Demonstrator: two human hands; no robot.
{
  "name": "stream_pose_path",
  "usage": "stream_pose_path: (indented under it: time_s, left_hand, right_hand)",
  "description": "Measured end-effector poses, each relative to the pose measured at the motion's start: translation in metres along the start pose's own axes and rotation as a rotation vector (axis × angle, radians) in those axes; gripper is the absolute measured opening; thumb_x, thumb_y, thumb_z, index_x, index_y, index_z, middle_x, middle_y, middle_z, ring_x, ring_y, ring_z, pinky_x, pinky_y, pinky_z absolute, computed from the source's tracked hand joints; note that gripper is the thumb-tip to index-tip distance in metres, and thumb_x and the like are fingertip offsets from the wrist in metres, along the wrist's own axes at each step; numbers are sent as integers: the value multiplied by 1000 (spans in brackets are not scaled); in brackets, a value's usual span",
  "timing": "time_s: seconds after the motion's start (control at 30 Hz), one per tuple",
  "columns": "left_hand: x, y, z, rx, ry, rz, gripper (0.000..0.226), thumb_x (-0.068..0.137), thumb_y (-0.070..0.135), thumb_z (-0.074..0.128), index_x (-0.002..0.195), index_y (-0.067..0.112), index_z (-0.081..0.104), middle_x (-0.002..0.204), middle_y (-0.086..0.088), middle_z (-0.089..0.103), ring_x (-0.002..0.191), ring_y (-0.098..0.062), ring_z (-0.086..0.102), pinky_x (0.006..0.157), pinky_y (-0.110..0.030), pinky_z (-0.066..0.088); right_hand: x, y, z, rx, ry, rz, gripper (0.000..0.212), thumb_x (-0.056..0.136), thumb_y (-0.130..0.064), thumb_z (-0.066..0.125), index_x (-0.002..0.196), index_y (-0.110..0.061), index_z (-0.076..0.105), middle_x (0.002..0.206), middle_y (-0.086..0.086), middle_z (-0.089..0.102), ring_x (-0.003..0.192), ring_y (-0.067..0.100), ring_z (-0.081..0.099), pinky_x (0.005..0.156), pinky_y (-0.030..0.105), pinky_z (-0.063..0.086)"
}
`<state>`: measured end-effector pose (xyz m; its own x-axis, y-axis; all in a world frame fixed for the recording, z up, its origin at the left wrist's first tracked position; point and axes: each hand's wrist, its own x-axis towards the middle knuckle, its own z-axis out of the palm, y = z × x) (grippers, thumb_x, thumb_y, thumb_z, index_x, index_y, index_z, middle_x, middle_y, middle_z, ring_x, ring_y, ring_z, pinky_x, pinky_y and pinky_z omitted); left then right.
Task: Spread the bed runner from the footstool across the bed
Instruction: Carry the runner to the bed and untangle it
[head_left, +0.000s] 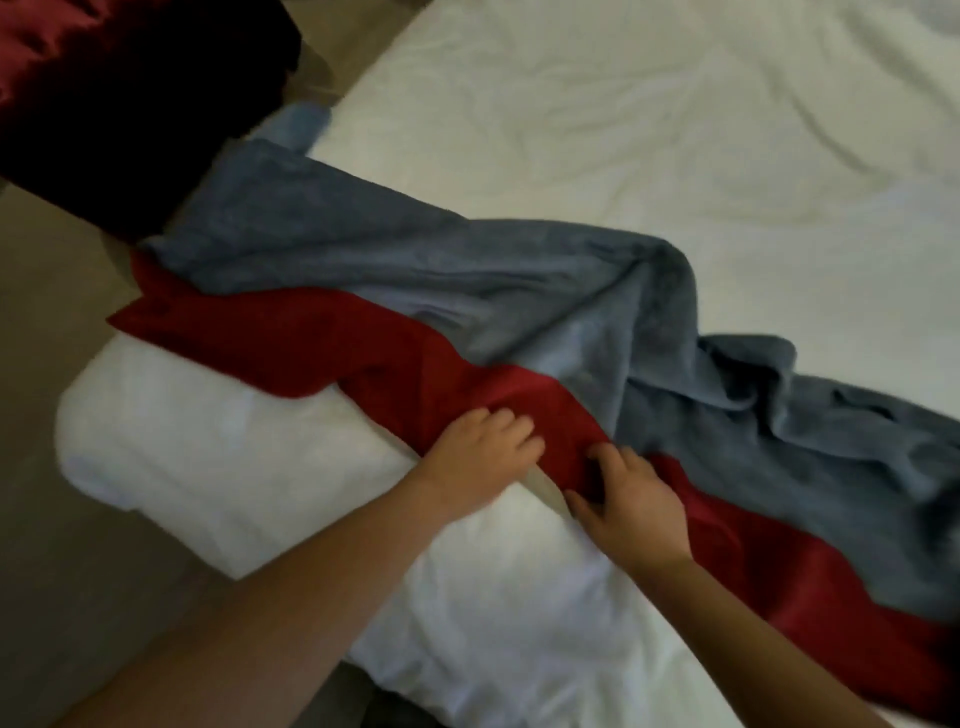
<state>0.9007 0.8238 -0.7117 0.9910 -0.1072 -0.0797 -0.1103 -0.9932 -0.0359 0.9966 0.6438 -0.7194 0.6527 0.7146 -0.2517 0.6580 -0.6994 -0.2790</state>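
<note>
The bed runner (467, 291), blue-grey with a red border (291, 338), lies rumpled in a diagonal band across the white bed (649, 130), from the upper left corner down to the right edge. My left hand (483, 447) rests on the red border near the bed's foot, fingers curled into the cloth. My right hand (631, 499) sits just beside it, thumb and fingers pinching a fold of the same red edge. The runner's far right part is bunched in folds.
A dark footstool (130, 114) with a red cushion (57, 47) stands at the upper left, next to the bed corner. Beige floor (62, 467) runs along the left. The white duvet hangs over the bed's near corner.
</note>
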Motion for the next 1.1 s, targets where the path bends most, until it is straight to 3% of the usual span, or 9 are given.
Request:
stream_pose_path:
  time_s: [0.17, 0.23, 0.3, 0.47, 0.63, 0.73, 0.83, 0.97, 1.1]
  left_hand:
    - [21, 22, 1, 160, -91, 30, 6, 65, 23, 62, 71, 26, 64, 66, 6, 61, 62, -11, 60, 58, -25, 45]
    - [21, 30, -1, 148, -143, -17, 15, 68, 19, 64, 81, 26, 63, 77, 4, 64, 72, -13, 63, 64, -28, 43]
    - [18, 37, 4, 47, -227, -78, 20, 79, 11, 53, 98, 18, 58, 96, -2, 62, 90, -24, 60, 72, -33, 39]
    - [1, 37, 5, -12, -250, -81, 15, 88, 12, 46, 100, 14, 54, 100, -5, 58, 92, -25, 56, 63, -33, 31]
    - [-9, 29, 4, -118, -251, -58, 12, 91, 15, 46, 97, 13, 57, 97, -5, 60, 89, -24, 57, 65, -32, 41]
    - [-24, 32, 6, -142, -253, -62, 10, 88, 16, 47, 93, 13, 56, 94, -6, 60, 88, -24, 57, 62, -30, 37]
    - [-45, 37, 7, -191, -213, -41, 4, 81, 10, 55, 84, 11, 56, 83, -8, 58, 78, -27, 56, 59, -33, 42]
    - [-69, 47, 6, -149, -221, 54, 19, 63, 4, 69, 70, 13, 55, 66, -5, 55, 60, -26, 54, 48, -33, 41]
    - [-68, 58, 2, -143, -174, 78, 19, 60, 15, 68, 73, 17, 55, 68, 0, 54, 62, -21, 54, 52, -31, 41]
  right_hand:
    - [-25, 11, 14, -49, 145, -93, 49, 79, -50, 66, 108, -11, 62, 95, 8, 62, 82, 28, 58, 64, 37, 47]
    - [-35, 12, 18, -83, 245, -108, 47, 81, -52, 59, 105, -12, 63, 95, 8, 59, 81, 27, 55, 65, 37, 45]
    - [-46, 13, 23, -83, 317, -92, 40, 78, -47, 63, 97, -13, 63, 88, 8, 56, 75, 27, 53, 62, 36, 41]
    - [-56, 19, 30, -55, 246, -30, 43, 69, -35, 79, 100, -8, 65, 87, 12, 59, 77, 33, 56, 62, 38, 45]
    - [-46, 9, 28, -148, 221, 96, 17, 76, -18, 71, 91, -12, 68, 92, 11, 59, 87, 33, 55, 71, 39, 41]
    - [-56, -7, 31, -97, 239, 92, 14, 63, -3, 70, 73, -10, 64, 67, 10, 59, 64, 30, 59, 62, 37, 43]
    - [-87, -25, 45, -136, 237, -8, 11, 61, -10, 54, 66, -17, 62, 54, 2, 56, 49, 23, 56, 54, 33, 43]
    - [-130, -32, 68, -129, 179, -25, 19, 66, -15, 57, 82, -20, 67, 71, 0, 60, 64, 23, 58, 63, 33, 45]
    - [-151, -7, 63, -113, 255, 47, 38, 63, -19, 64, 100, -17, 65, 89, 4, 59, 77, 28, 57, 71, 39, 40]
